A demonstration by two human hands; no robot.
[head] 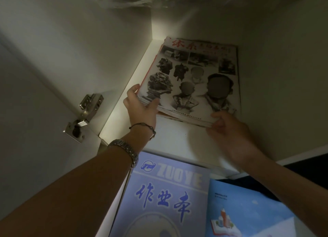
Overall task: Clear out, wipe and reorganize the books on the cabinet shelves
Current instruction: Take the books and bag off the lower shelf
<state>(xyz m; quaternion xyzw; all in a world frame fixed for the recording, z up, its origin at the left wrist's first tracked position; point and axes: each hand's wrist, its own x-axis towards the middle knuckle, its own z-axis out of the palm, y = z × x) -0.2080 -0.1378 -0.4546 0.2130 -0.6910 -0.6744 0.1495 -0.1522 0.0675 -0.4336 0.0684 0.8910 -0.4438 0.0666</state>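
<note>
Gripping the stack of books [191,80] at its near corners on the shelf [177,140] — left hand [140,106] and right hand [229,128] both pinching — probably clearing out; next needing a level lift.

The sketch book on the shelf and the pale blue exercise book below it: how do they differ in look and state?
The sketch book has a black-and-white cover of drawn busts under a red title; the exercise book is pale blue with blue lettering. The sketch book tops a stack on the shelf, gripped by the left hand and right hand; no hand touches the exercise book. Both lie flat, cover up.
</note>
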